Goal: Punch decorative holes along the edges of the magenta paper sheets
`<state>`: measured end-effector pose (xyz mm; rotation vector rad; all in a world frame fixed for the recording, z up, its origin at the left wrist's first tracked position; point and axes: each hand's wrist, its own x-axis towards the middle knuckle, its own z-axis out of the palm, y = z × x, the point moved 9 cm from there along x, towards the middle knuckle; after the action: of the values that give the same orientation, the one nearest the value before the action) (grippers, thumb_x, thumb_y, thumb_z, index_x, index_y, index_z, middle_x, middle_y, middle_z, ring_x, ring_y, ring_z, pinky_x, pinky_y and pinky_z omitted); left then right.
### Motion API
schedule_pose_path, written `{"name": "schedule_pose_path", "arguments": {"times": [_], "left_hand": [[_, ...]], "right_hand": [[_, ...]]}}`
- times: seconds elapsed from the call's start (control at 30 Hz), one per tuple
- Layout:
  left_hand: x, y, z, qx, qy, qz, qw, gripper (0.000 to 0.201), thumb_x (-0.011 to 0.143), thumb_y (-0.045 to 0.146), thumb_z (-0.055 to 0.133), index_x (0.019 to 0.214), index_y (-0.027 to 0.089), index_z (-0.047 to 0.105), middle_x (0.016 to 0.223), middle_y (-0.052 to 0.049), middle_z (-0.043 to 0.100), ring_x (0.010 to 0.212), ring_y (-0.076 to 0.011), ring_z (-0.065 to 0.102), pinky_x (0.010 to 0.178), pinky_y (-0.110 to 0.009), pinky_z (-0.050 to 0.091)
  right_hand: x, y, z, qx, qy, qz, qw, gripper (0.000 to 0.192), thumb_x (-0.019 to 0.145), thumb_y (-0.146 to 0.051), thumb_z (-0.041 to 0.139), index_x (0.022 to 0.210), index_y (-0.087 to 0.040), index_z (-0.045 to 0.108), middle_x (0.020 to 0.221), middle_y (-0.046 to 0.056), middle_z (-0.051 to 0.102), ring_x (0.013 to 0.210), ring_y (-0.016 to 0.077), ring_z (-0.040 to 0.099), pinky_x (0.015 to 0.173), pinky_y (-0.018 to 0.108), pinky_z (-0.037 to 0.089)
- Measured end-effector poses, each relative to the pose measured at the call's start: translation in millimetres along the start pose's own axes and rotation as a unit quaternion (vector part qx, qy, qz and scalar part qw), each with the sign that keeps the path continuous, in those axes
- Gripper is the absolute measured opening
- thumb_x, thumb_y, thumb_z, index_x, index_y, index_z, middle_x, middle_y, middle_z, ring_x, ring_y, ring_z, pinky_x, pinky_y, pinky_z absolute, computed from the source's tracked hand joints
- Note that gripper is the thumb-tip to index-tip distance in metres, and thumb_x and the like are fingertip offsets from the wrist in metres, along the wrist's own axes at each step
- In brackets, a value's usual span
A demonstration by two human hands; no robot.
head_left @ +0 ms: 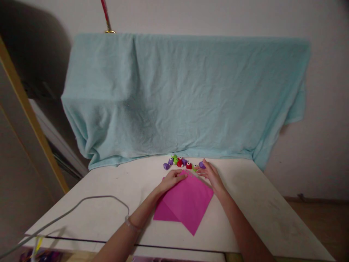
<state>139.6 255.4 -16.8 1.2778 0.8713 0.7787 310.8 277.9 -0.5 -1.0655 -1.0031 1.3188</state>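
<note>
While left hand (176,177) pinches pink sheet (189,200), right hand (213,178) slants inward, loosely spread.

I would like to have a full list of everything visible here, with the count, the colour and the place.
table: one, white, centre foreground
sheet material: one folded or two overlapping, cannot tell; pink; on table
small toys: several, exact count unclear; purple, green, red; far side of table
cloth: one, light blue, draped behind toys
cable: one, grey, left foreground
stick: one, red, above cloth's left part
strip: one, yellow, left edge
wall: one, pale, background
floor: one, brown, lower right
wristband: one, pale, left wrist
left grip: one, on sheet's upper corner
right grip: one, beside rightmost purple toy
</note>
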Motion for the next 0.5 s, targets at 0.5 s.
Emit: {"name": "schedule_pose_path", "arguments": {"times": [0.5], "left_hand": [[0.6, 5.5, -8.8, -0.073, 0.002, 0.016, 0.997, 0.049, 0.074, 0.046, 0.069, 0.106, 0.009, 0.068, 0.088, -0.011, 0.071, 0.072, -0.019, 0.066, 0.069, -0.027, 0.048]], "right_hand": [[-12.2, 2.0, 25.9, -0.088, -0.095, -0.018, 0.991, 0.036, 0.079, -0.056, 0.061, 0.085, -0.021, 0.058, 0.079, 0.0, 0.068, 0.072, 0.0194, 0.067, 0.061, 0.025, 0.049]]}}
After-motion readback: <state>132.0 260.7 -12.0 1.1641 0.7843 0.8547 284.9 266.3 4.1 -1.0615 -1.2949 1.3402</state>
